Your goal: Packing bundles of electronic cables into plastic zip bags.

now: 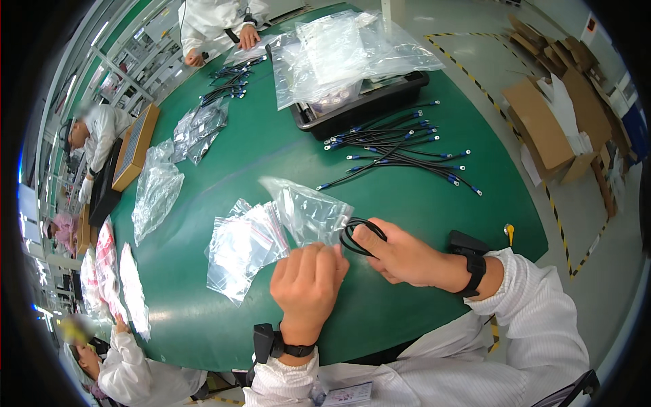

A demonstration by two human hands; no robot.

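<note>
My right hand (407, 254) is closed around a coiled black cable (359, 227), its thumb pressing along the loops. Just left of it, my left hand (308, 279) is curled, fingertips gripping the edge of a clear plastic bag (305, 209). The bag's mouth meets the coil, and its far end spreads out over the green table (271, 149). Whether part of the coil is inside the bag is hard to see. Beside my left hand lies a fanned stack of clear zip bags (244, 251). Farther off, loose black cables (397, 159) with blue-sleeved ring terminals lie in a pile.
A black bin (359, 108) topped with plastic bags (339, 54) stands at the back. Bagged cables (200, 129) and a crumpled clear bag (157, 190) lie at left. Co-workers are at the far and left edges. Cardboard boxes (539, 129) stand on the floor at right.
</note>
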